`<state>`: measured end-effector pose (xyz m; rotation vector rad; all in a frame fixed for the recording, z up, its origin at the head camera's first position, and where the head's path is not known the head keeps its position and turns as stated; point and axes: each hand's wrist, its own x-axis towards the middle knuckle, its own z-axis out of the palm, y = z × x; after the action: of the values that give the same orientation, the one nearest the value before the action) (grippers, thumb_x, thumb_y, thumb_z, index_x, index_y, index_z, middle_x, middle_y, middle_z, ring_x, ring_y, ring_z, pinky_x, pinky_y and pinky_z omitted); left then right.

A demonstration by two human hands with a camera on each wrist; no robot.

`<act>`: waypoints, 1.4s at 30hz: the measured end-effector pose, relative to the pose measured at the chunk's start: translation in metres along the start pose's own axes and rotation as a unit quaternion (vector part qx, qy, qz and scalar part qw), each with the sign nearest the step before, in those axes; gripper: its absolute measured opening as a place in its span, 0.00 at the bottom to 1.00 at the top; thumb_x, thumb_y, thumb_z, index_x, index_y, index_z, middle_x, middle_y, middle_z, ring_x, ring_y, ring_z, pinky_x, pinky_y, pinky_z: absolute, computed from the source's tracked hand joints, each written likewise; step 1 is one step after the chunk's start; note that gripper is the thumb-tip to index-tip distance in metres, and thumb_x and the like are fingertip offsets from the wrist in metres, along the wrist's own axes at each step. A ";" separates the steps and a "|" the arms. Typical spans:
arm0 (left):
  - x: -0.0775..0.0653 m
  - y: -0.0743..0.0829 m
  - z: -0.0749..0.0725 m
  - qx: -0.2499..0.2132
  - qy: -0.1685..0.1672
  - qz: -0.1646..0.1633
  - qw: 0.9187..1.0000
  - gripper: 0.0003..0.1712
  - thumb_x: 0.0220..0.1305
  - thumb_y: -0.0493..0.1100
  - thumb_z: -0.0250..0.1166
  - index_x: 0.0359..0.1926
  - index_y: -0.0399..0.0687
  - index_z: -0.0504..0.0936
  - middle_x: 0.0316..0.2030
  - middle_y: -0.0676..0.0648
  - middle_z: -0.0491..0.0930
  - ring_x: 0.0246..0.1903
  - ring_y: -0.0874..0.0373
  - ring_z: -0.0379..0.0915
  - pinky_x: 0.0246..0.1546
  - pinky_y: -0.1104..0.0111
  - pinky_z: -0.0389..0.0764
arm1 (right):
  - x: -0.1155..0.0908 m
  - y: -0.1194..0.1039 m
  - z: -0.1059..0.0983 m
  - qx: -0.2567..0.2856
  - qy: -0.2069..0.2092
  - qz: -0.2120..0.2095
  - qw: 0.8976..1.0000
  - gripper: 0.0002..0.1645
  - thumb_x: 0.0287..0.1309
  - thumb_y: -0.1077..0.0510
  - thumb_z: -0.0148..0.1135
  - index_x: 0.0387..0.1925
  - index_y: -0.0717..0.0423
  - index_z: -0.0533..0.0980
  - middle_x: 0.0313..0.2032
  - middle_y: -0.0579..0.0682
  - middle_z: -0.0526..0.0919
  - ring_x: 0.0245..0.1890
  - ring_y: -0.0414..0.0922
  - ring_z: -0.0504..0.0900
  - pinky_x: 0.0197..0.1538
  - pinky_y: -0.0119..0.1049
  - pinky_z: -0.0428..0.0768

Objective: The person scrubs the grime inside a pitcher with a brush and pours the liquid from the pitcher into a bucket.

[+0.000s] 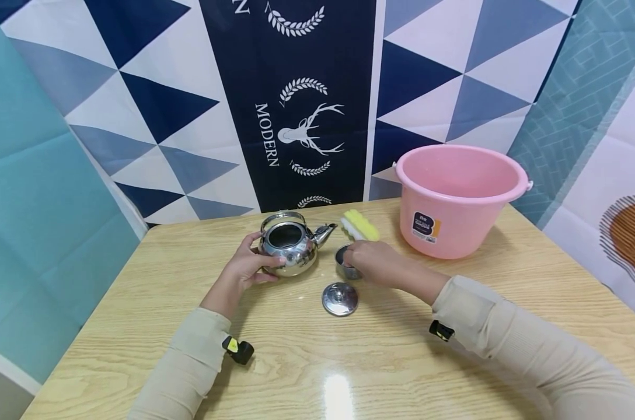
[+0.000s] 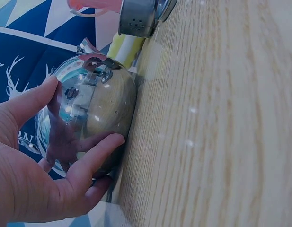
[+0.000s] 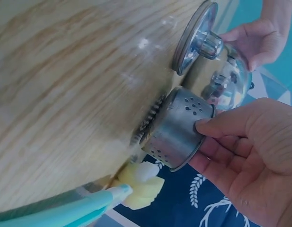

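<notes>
A shiny steel teapot without its lid stands on the table at the centre left, spout pointing right. My left hand holds its rounded left side, thumb and fingers spread about the body in the left wrist view. To the right, my right hand pinches the rim of a small steel tea strainer with rows of holes in its wall. The strainer is upright, at or just above the tabletop. Between the hands and nearer the front, the round steel lid lies knob up.
Behind the strainer lies a yellow and white sponge. A large pink bucket stands at the back right. A long teal thing shows beside the sponge in the right wrist view. Patterned cloth hangs behind the wooden table.
</notes>
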<state>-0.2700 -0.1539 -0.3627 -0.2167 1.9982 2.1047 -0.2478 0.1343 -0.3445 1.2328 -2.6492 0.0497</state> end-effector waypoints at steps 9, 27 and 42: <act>-0.001 0.001 0.002 0.006 0.003 0.000 1.000 0.57 0.52 0.22 0.69 0.75 0.57 0.50 0.61 0.34 0.56 0.55 0.31 0.67 0.42 0.45 0.83 | -0.002 0.004 0.003 0.021 -0.017 0.015 1.000 0.18 0.40 0.78 0.62 0.23 0.51 0.76 0.25 0.42 0.74 0.27 0.41 0.72 0.25 0.34 0.75; -0.001 0.001 0.002 0.010 0.005 0.001 1.000 0.57 0.52 0.23 0.69 0.75 0.57 0.50 0.61 0.34 0.56 0.55 0.31 0.67 0.42 0.45 0.83 | -0.006 0.006 0.001 0.041 -0.016 0.024 0.999 0.22 0.36 0.80 0.60 0.26 0.50 0.78 0.28 0.42 0.77 0.28 0.40 0.74 0.25 0.33 0.76; -0.001 0.000 0.001 0.007 0.002 -0.002 1.000 0.58 0.53 0.23 0.69 0.76 0.58 0.48 0.61 0.34 0.56 0.57 0.31 0.66 0.43 0.44 0.82 | -0.011 0.009 -0.011 0.041 0.018 0.023 0.999 0.17 0.39 0.71 0.74 0.32 0.53 0.81 0.34 0.47 0.80 0.34 0.44 0.79 0.35 0.38 0.82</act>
<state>-0.2689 -0.1535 -0.3621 -0.2238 2.0120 2.0899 -0.2458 0.1493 -0.3355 1.1827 -2.6678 0.1875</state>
